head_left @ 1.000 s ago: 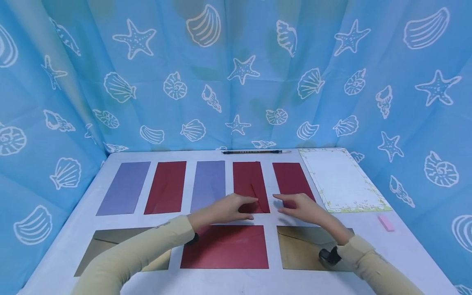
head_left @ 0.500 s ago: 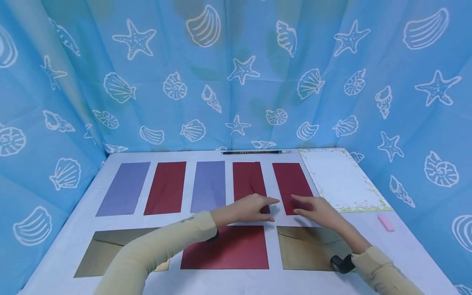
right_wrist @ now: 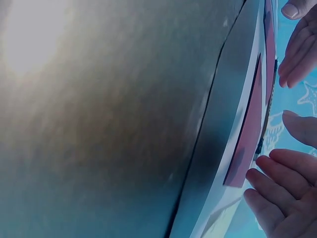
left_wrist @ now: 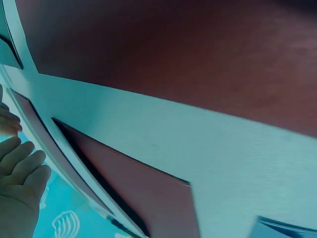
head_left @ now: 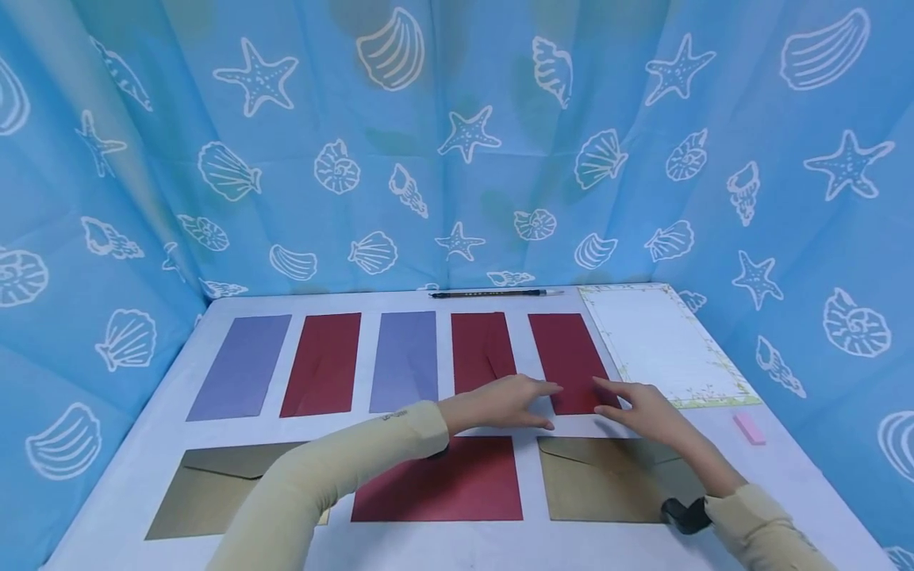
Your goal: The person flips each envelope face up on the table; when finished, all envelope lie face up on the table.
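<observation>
Envelope position: the rightmost dark red envelope (head_left: 569, 361) lies flat in the far row on the white table (head_left: 785, 476), just beside the bordered letter paper (head_left: 660, 345) on its right. We see both hands at its near end. The left hand (head_left: 503, 403) hovers at the near left corner with fingers extended and relaxed, gripping nothing; we cannot tell whether its fingertips touch the paper. The right hand (head_left: 643, 408) sits at the near right corner, fingers likewise straight and loose, holding nothing. A second dark red envelope (head_left: 481, 353) lies just left of the left hand. Nearer to us lie a wide red envelope (head_left: 443, 480) and a gold envelope (head_left: 607, 480), under the forearms. A black pen (head_left: 496, 294) rests at the far table edge; a pink eraser (head_left: 749, 427) lies well to the right.
</observation>
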Available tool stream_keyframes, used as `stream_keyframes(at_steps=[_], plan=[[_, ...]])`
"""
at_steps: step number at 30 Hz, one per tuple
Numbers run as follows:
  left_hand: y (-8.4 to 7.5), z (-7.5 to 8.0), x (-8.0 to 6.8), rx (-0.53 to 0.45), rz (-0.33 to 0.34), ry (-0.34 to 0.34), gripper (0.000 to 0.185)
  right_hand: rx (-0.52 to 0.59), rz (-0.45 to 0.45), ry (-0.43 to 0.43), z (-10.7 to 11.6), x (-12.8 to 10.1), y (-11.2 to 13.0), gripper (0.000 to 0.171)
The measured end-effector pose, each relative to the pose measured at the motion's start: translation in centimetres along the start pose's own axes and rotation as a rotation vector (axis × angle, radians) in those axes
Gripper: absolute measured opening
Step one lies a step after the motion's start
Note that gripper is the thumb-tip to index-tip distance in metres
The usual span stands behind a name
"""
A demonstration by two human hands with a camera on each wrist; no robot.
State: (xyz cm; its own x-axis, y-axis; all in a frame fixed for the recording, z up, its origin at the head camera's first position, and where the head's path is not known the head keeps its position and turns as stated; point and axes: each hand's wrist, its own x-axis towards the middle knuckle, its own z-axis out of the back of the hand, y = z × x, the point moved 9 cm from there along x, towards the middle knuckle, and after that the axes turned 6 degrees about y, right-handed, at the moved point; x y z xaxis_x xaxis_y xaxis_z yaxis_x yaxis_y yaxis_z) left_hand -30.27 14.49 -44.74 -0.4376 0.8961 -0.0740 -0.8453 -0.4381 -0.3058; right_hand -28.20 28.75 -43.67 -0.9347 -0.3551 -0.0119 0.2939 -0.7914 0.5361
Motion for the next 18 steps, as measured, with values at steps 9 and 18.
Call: stream_keyframes(at_steps=[9, 18], plan=[[-0.7, -0.6, 1.9, 0.065, 0.056, 0.043, 0.066, 0.013, -0.062, 0.026, 0.1, -0.7, -1.6, 0.059], [0.3, -0.4, 3.1, 0.217, 0.244, 0.078, 0.075, 0.018, -0.081, 0.074, -0.4, -1.2, -1.7, 0.061]])
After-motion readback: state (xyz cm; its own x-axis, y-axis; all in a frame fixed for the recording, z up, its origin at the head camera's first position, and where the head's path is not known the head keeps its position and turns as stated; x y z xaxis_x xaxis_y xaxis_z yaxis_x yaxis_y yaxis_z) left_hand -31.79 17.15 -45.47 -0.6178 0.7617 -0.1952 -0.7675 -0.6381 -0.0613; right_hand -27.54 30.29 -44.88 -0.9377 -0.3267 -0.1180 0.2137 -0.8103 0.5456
